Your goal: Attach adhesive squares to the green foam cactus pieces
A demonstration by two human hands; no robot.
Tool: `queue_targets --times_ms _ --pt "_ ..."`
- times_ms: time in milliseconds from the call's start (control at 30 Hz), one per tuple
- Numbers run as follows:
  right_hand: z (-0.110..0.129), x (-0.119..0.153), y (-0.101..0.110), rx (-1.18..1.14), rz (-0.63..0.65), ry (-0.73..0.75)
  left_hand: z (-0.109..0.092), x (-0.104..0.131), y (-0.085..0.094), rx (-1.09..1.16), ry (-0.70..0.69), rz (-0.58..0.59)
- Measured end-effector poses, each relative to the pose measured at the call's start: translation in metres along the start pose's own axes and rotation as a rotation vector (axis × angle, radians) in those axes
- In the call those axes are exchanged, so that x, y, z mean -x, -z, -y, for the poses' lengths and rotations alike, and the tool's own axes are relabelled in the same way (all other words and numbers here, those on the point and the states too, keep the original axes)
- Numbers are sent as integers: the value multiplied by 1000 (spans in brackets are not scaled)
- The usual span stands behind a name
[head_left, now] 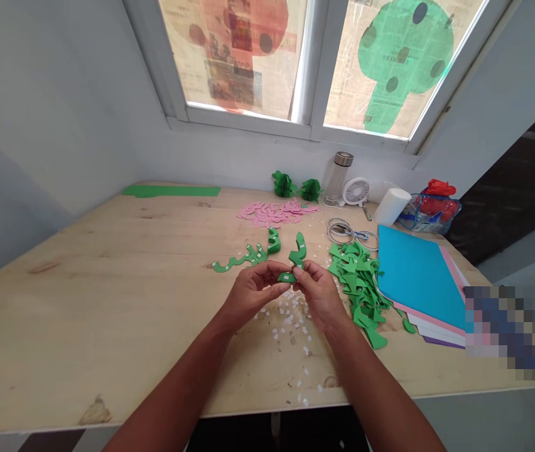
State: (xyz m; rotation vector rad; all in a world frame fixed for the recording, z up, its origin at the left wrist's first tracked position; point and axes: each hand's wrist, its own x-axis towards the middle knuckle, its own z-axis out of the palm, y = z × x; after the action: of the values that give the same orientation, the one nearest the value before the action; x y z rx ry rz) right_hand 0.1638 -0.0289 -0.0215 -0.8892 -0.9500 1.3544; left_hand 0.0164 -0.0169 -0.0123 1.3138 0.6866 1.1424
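Between my two hands is a curved green foam cutout (299, 246) with small white squares stuck on it. My left hand (259, 290) pinches its lower left end. The fingers of my right hand (318, 292) are closed on its right side, close to my left fingertips. Just beyond my left hand lie more wavy green cutouts (230, 262) bearing white squares, with a small green stack (274, 241) at their right end. Loose white bits of paper (291, 317) are scattered on the table under and in front of my hands.
Green scraps (356, 282) are heaped right of my hands, beside blue sheets (418, 270) on other coloured sheets. Pink cutouts (274, 212), two green folded shapes (284, 184), a bottle (338, 179), a small fan (356, 191), a white roll (392, 206) and scissors (343, 231) stand or lie farther back.
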Motion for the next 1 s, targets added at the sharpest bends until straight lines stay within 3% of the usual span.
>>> queue_targets --times_ms 367,733,867,1000 --pt "1 0 -1 235 5 120 0 -2 -1 -56 60 -58" --pt "-4 -2 4 613 -53 237 3 -2 -3 -253 11 -123" --pt "-2 0 2 555 -25 202 1 -4 1 -186 57 -188" --pt "3 2 -1 304 130 80 2 -4 7 37 63 -160"
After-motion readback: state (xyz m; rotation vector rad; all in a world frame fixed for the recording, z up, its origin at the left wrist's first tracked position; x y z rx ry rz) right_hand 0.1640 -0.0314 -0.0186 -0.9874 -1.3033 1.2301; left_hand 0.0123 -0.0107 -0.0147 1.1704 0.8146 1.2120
